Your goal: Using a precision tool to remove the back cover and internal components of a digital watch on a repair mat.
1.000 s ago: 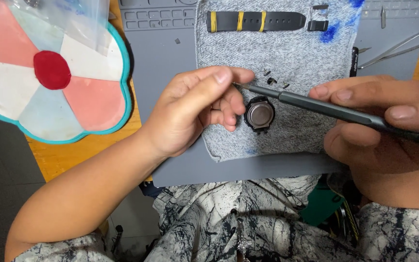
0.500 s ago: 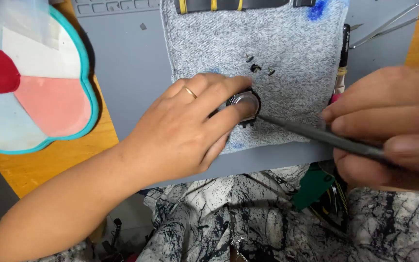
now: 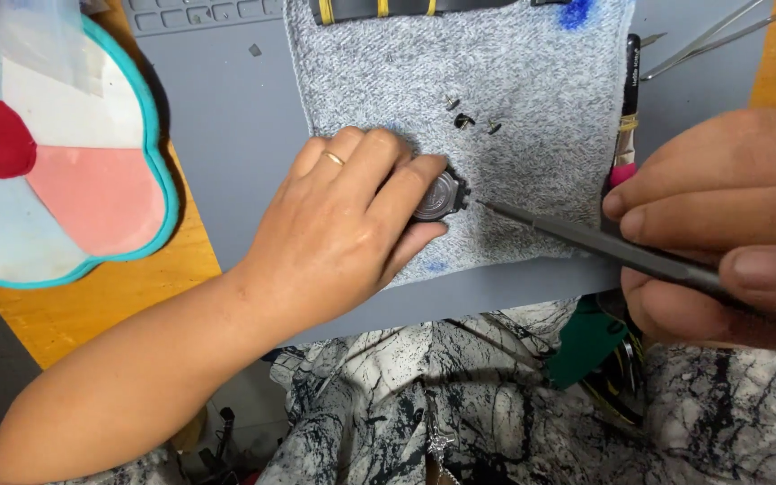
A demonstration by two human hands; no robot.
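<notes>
My left hand (image 3: pixel 343 233), with a ring on one finger, presses a small round grey watch case (image 3: pixel 437 196) down on a grey knitted cloth (image 3: pixel 532 99). Its fingers cover most of the case. My right hand (image 3: pixel 720 224) grips a thin dark screwdriver (image 3: pixel 586 241); its tip points at the case's right edge, just short of touching. Three tiny dark screws or pins (image 3: pixel 466 119) lie loose on the cloth above the case.
A black strap with yellow stripes (image 3: pixel 388 7) lies at the cloth's top edge. A pen-like tool with a pink band (image 3: pixel 626 117) and tweezers (image 3: pixel 720 36) lie to the right. A flower-shaped pad (image 3: pixel 56 171) sits at the left on the wooden table, beside the grey mat (image 3: pixel 226 117).
My left hand has lowered the watch case onto the cloth and now holds it flat. The screwdriver tip has drawn back to the case's right side. The view has shifted closer.
</notes>
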